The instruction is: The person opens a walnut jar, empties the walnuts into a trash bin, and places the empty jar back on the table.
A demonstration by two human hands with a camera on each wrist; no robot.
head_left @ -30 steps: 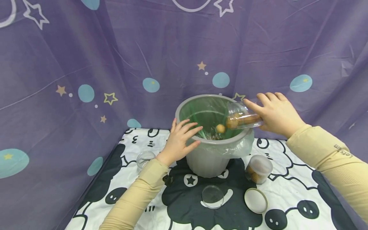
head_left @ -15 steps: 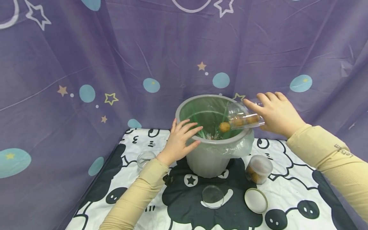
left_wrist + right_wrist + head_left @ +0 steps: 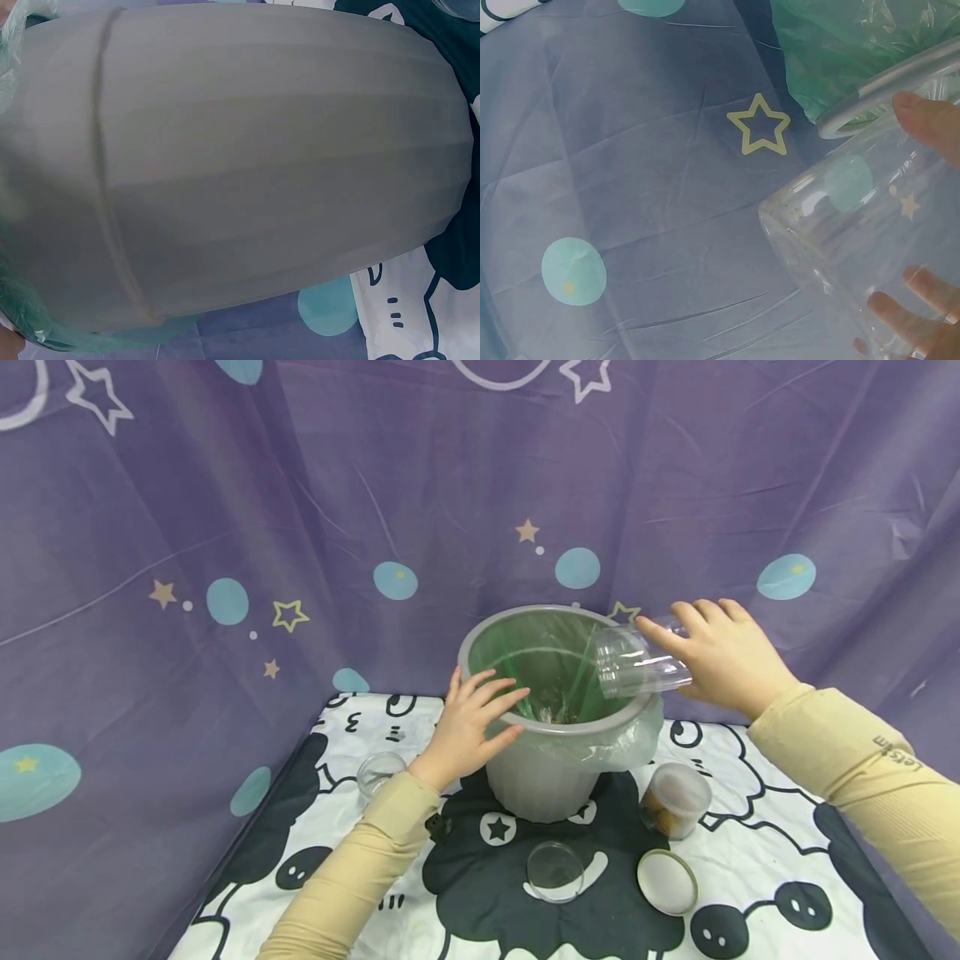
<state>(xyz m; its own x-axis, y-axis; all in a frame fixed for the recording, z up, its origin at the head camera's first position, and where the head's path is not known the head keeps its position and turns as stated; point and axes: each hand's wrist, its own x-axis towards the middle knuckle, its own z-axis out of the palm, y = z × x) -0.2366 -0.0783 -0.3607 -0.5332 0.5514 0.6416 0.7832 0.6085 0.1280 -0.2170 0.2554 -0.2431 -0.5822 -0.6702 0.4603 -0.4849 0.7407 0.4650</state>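
Observation:
A grey trash can (image 3: 540, 789) with a green plastic liner (image 3: 525, 643) stands upright at the middle of the head view. My left hand (image 3: 468, 731) rests at its near left rim with straight, spread fingers. To the right, my right hand (image 3: 723, 652) grips a clear plastic jar (image 3: 633, 664), tipped on its side with its mouth over the rim. This jar is see-through and empty, also in the right wrist view, where fingertips (image 3: 889, 304) show through its wall. The left wrist view is mostly filled by the can's side (image 3: 285, 157).
Right of the can stands a second jar (image 3: 678, 802) with brownish contents. A clear lid (image 3: 555, 872) and a pale, gold-rimmed lid (image 3: 667, 882) lie in front. Another clear container (image 3: 378, 775) is beside the left forearm. A purple curtain (image 3: 450, 485) hangs behind.
The round brown balls in the tilted jar have rolled out over the rim into the can, leaving the jar empty. Both hands have stayed nearly still.

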